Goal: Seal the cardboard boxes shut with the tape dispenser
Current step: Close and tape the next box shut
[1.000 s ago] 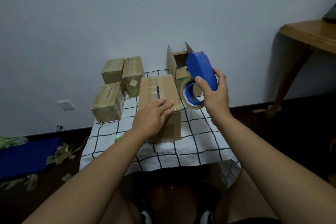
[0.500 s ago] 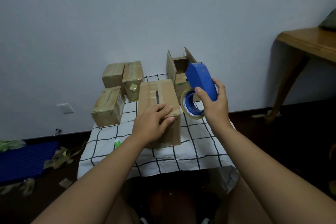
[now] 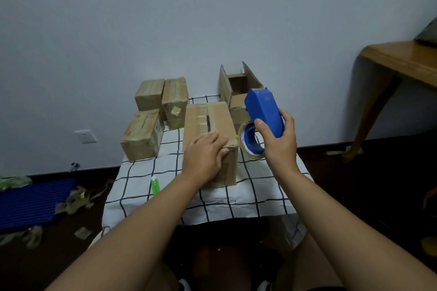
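A long cardboard box (image 3: 220, 116) lies in the middle of the checked tablecloth (image 3: 255, 198), its top flaps down with a dark gap along the seam. My left hand (image 3: 204, 156) rests flat on the box's near end, fingers straight. My right hand (image 3: 280, 143) grips the blue tape dispenser (image 3: 264, 112) just right of the box, held above the cloth with its tape roll (image 3: 250, 140) beside the box's near corner. Behind the dispenser stands a smaller box (image 3: 236, 101) with its flaps up.
Three taped boxes (image 3: 143, 134) sit at the table's back left. A green utility knife (image 3: 155, 185) lies on the cloth near my left forearm. Tape scraps (image 3: 73, 201) and a blue mat (image 3: 30, 203) are on the floor left; a wooden table (image 3: 399, 59) stands right.
The view has tilted up a little, so everything sits lower in frame. Both hands keep their places on the box and the dispenser.
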`<state>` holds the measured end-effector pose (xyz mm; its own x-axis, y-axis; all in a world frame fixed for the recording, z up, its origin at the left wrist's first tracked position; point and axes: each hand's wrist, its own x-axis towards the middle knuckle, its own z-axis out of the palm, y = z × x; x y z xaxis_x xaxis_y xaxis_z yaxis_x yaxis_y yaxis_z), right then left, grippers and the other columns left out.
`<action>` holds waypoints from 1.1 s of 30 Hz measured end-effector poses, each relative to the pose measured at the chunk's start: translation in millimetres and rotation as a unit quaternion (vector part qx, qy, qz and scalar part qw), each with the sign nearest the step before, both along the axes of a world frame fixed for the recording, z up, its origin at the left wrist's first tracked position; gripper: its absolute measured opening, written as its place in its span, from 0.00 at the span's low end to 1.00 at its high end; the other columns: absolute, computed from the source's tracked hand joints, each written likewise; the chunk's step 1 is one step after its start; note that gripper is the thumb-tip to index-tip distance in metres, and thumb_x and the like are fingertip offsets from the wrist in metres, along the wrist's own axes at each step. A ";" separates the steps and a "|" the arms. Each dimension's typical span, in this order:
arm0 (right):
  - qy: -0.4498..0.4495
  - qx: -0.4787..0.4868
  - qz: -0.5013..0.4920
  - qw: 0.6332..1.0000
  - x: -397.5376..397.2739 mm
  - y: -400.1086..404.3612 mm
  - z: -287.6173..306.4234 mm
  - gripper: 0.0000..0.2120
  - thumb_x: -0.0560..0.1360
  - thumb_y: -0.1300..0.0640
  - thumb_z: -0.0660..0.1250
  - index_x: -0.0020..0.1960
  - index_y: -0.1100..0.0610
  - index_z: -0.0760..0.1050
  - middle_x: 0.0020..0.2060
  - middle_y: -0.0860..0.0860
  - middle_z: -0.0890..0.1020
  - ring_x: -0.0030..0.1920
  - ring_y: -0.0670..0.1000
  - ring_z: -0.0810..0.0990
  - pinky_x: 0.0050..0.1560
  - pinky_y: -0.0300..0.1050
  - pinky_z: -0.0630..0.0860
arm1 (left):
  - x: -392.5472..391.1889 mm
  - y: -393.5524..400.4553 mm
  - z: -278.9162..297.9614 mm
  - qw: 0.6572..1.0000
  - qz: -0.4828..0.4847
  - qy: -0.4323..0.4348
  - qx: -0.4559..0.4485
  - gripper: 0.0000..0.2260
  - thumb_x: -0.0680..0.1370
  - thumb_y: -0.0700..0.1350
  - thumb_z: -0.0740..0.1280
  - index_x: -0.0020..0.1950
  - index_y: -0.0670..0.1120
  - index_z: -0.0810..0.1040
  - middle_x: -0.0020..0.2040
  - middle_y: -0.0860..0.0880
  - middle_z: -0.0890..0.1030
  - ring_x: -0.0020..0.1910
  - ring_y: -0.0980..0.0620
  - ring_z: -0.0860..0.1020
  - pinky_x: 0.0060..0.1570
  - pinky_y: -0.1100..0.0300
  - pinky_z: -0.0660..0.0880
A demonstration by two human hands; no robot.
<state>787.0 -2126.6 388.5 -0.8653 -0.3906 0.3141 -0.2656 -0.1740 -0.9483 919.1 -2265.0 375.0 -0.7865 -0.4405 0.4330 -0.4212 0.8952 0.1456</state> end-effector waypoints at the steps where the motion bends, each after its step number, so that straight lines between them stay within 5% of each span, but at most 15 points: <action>1: 0.000 0.000 0.000 1.000 -0.2 1.2 0.9 0.30 0.73 0.41 0.73 0.71 0.41 0.65 0.63 0.46 0.74 0.60 0.49 0.78 0.52 0.42 0.78 | 1.9 -1.1 0.8 1.000 -0.006 -0.003 -0.001 0.19 0.81 0.54 0.60 0.71 0.52 0.73 0.71 0.49 0.73 0.71 0.47 0.68 0.67 0.53 0.63; 7: -0.003 -0.004 0.010 1.000 -2.9 10.6 5.8 0.30 0.73 0.41 0.73 0.70 0.42 0.65 0.60 0.43 0.75 0.58 0.47 0.78 0.50 0.40 0.78 | 7.4 -6.7 8.3 0.996 -0.003 -0.086 -0.020 0.30 0.79 0.58 0.64 0.77 0.48 0.60 0.78 0.47 0.61 0.76 0.47 0.58 0.73 0.52 0.57; 15: -0.006 -0.006 0.020 1.000 -0.8 11.4 4.2 0.29 0.72 0.40 0.73 0.69 0.40 0.66 0.60 0.43 0.75 0.57 0.46 0.79 0.48 0.37 0.76 | 10.3 -7.7 1.4 1.000 0.025 -0.018 0.002 0.25 0.76 0.60 0.67 0.68 0.49 0.72 0.70 0.51 0.73 0.68 0.50 0.69 0.66 0.55 0.64; 20: -0.003 -0.006 0.021 1.000 -1.5 11.0 5.0 0.28 0.72 0.40 0.73 0.68 0.38 0.65 0.59 0.39 0.74 0.58 0.46 0.78 0.49 0.38 0.77 | 15.0 -8.8 -3.9 0.999 0.020 -0.037 -0.024 0.31 0.75 0.59 0.69 0.73 0.46 0.67 0.73 0.48 0.68 0.71 0.47 0.67 0.69 0.53 0.64; 26: -0.009 -0.012 0.024 1.000 0.9 6.2 2.1 0.27 0.71 0.39 0.73 0.65 0.35 0.66 0.58 0.39 0.75 0.58 0.47 0.78 0.52 0.41 0.77 | 15.7 -8.9 -3.7 0.999 0.003 -0.013 -0.049 0.26 0.74 0.56 0.71 0.67 0.45 0.73 0.67 0.47 0.75 0.66 0.47 0.72 0.64 0.52 0.67; 33: -0.004 -0.012 0.025 1.000 3.7 3.3 5.3 0.30 0.66 0.34 0.72 0.65 0.36 0.66 0.57 0.36 0.74 0.56 0.44 0.78 0.52 0.41 0.78 | 16.2 -8.9 -10.4 0.996 -0.005 -0.040 -0.077 0.28 0.77 0.57 0.67 0.74 0.47 0.67 0.72 0.49 0.71 0.72 0.47 0.65 0.69 0.52 0.62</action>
